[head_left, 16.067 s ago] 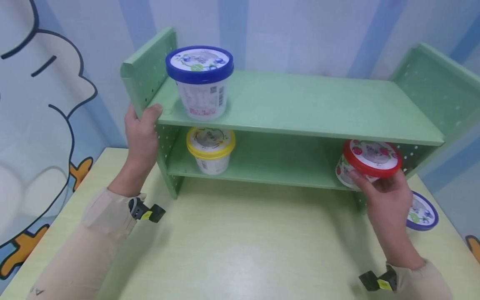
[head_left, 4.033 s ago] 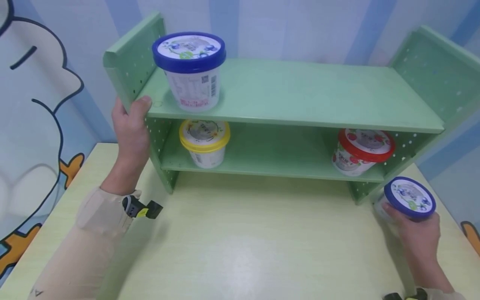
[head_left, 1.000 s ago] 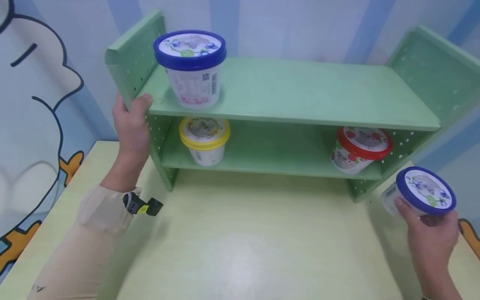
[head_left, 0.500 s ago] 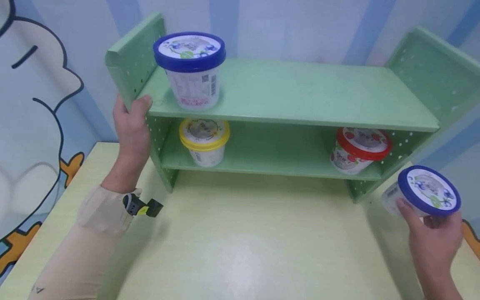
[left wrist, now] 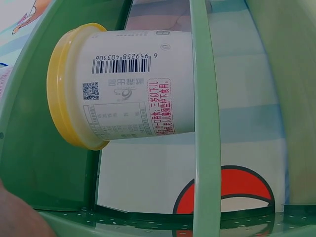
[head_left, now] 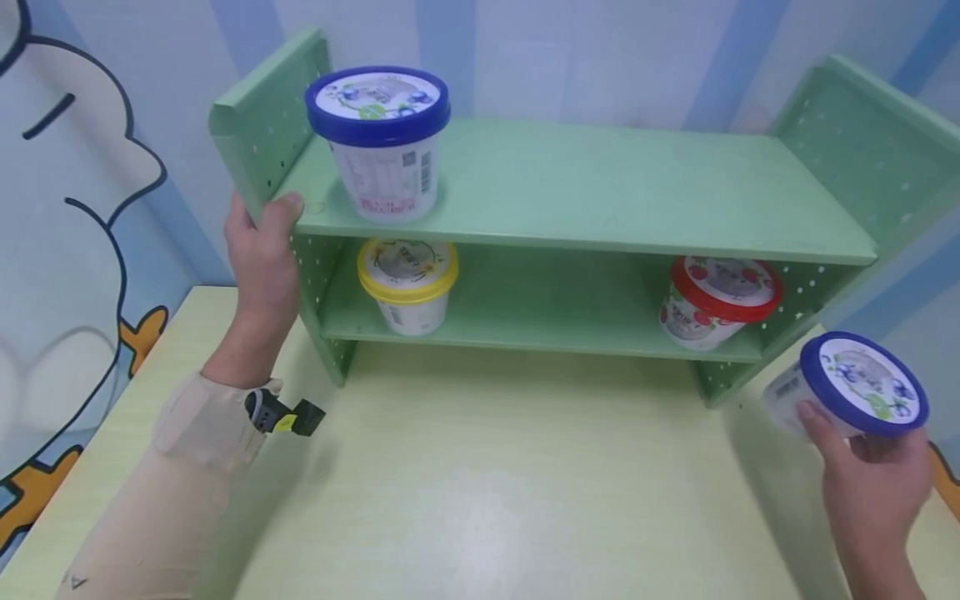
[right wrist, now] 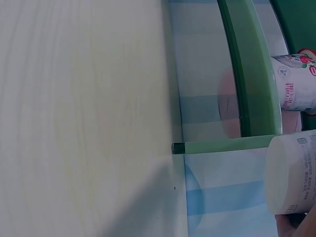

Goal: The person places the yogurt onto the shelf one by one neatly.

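Observation:
At the right, my right hand [head_left: 873, 492] grips a blue-lidded paper tub [head_left: 866, 383], thumb on its near side. The tub tilts, lid towards me, just outside the shelf's right leg; the right wrist view shows its white base [right wrist: 279, 175] raised off the table. My left hand [head_left: 262, 267] holds the left side panel of the green shelf [head_left: 600, 187], thumb over the upper board's corner. Another blue-lidded tub [head_left: 386, 171] stands on the upper board at left. On the lower board are a yellow-lidded tub [head_left: 408, 283] at left and a red-lidded tub [head_left: 712, 304] at right.
The shelf stands on a pale wooden table [head_left: 487, 483] against a blue striped wall [head_left: 570, 67]. Its raised side panel [head_left: 877, 158] rises at the right end. A cartoon figure [head_left: 60, 275] covers the wall at left.
Earlier my right hand held the red-lidded tub at the lower board. It since took the blue-lidded tub from beside the shelf, lifted and tilted it, drifting slightly right. My left hand stays put.

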A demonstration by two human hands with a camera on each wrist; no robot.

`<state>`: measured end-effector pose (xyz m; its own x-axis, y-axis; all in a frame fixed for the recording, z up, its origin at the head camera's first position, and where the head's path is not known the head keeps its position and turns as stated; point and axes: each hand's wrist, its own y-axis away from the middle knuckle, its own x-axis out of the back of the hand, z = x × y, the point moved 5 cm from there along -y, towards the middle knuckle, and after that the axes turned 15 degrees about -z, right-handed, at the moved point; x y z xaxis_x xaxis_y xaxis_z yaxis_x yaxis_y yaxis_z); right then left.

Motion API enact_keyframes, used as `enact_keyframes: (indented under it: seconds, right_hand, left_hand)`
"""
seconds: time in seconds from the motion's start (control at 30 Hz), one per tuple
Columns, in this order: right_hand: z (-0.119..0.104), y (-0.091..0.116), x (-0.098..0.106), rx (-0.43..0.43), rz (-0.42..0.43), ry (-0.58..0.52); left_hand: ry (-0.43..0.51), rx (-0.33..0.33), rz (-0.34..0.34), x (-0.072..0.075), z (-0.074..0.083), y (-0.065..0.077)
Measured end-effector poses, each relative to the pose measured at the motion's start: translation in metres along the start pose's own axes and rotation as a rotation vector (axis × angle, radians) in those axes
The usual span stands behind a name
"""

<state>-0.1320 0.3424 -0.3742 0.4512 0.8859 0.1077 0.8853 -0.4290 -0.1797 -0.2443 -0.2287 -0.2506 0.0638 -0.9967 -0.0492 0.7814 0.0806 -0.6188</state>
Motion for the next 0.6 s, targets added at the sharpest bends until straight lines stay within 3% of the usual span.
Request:
enact_keyframes:
  seconds: [0.07, 0.3, 0.6]
  right_hand:
    - [-0.0011, 0.0010, -0.0003, 0.015, 0.005, 0.035]
    - [-0.0039, 0.0024, 0.0005, 0.042, 0.007, -0.081]
    - [-0.0079, 0.0067, -0.0019, 0.077, -0.004, -0.091]
  left_hand:
    - [-0.007, 0.003, -0.004, 0.0002, -0.0005, 0.0004]
    - [-0.017, -0.023, 0.012, 0.0004, 0.0006, 0.0009]
    - [-0.017, -0.028, 0.019, 0.0014, 0.0004, 0.0010]
